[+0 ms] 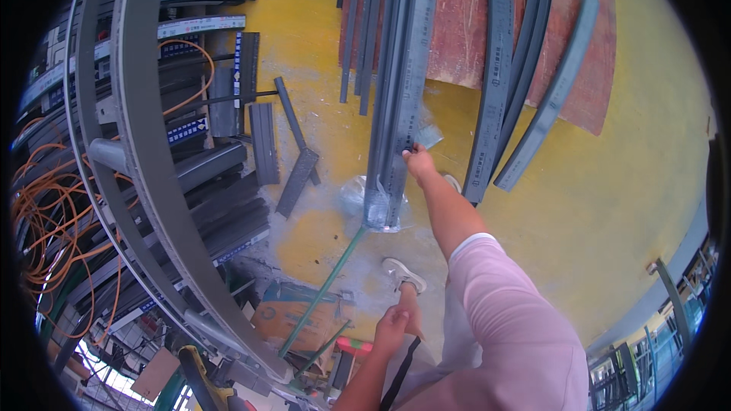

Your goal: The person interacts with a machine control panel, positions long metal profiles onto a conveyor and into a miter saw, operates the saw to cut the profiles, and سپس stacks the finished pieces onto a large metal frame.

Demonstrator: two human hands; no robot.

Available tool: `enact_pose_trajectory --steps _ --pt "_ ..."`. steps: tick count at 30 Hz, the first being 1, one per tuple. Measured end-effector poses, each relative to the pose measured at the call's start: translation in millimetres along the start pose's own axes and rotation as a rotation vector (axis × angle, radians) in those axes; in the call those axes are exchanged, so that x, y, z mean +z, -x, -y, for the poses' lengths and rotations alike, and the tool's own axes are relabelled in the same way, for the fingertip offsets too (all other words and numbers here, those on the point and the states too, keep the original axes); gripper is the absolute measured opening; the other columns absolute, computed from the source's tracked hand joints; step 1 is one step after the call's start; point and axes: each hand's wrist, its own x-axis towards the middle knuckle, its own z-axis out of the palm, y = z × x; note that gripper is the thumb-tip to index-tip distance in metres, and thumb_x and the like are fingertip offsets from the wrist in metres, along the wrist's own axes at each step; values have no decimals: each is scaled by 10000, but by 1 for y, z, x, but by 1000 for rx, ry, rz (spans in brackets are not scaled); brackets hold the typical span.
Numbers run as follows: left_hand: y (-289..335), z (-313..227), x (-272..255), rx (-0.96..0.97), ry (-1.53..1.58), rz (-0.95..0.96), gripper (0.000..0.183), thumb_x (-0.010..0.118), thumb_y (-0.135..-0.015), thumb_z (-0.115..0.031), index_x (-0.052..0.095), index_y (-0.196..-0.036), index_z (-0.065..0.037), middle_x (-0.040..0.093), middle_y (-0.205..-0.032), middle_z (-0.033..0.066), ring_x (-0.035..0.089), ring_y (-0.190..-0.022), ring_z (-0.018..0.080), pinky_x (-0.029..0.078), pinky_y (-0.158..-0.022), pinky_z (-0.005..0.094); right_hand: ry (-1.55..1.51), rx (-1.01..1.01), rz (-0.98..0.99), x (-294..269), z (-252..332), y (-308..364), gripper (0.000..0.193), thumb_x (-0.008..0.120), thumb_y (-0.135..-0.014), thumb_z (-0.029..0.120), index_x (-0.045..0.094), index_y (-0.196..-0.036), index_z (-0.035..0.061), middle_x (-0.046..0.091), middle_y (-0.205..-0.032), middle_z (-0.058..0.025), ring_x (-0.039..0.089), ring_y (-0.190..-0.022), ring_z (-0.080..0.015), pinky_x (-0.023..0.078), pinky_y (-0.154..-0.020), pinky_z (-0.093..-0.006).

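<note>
A long bundle of dark grey profiles (384, 118) lies lengthwise ahead of me, its near end wrapped in clear plastic film (378, 211). My right hand (418, 163) reaches to the bundle's right side, fingers closed. Something small and dark shows at the fingertips, too small to name. Just beyond that hand is a loose piece of film (430, 136). My left hand (391, 329) hangs low by my leg with its fingers curled, away from the bundle; nothing shows in it.
On the left, a grey rack frame (156, 160) holds many profiles, with an orange hose (57, 221) tangled there. Offcuts (297, 183) lie on the yellow floor. More profiles (550, 91) rest on a reddish board (457, 53). A green rod (324, 289) and cardboard box (293, 323) are near my feet.
</note>
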Motion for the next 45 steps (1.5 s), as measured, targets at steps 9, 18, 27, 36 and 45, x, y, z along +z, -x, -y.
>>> enact_pose_trajectory --steps 9,18,27,36,45 --pt "17 48 -37 2 262 -113 253 519 -976 -110 572 -1208 -23 671 -1055 117 664 -913 182 548 -774 323 -383 75 525 -78 23 65 307 582 -975 201 580 -1243 50 654 -1078 -70 603 -1005 -182 497 -837 -396" --pt "96 -12 -14 789 -451 -490 310 618 -914 -200 603 -1164 -17 669 -1079 127 646 -987 267 501 -881 366 -358 38 397 -173 81 256 158 608 -960 233 614 -1030 91 644 -935 -22 600 -854 -166 490 -743 -354" --pt "186 186 -25 646 862 167 380 560 -953 -319 603 -1260 -99 582 -1309 107 491 -1268 294 485 -907 430 -22 -55 1036 -98 42 525 405 669 -925 168 570 -1279 -2 647 -1203 -91 625 -1078 -229 537 -914 -404" --pt "266 540 -129 1170 1965 447 663 666 -895 -454 439 -1447 -163 565 -1351 28 530 -708 56 412 -462 221 450 -34 1857 -98 -56 698 790 584 -924 553 334 -1498 71 430 -1497 -107 531 -1219 -268 438 -991 -443" --pt "394 564 -273 1078 1632 -1057 537 645 -897 -401 499 -1343 -140 584 -1290 49 544 -870 144 427 -672 322 -709 -322 949 -176 88 659 600 400 -1006 509 523 -1330 20 608 -1281 -140 559 -1203 -317 392 -1077 -492"
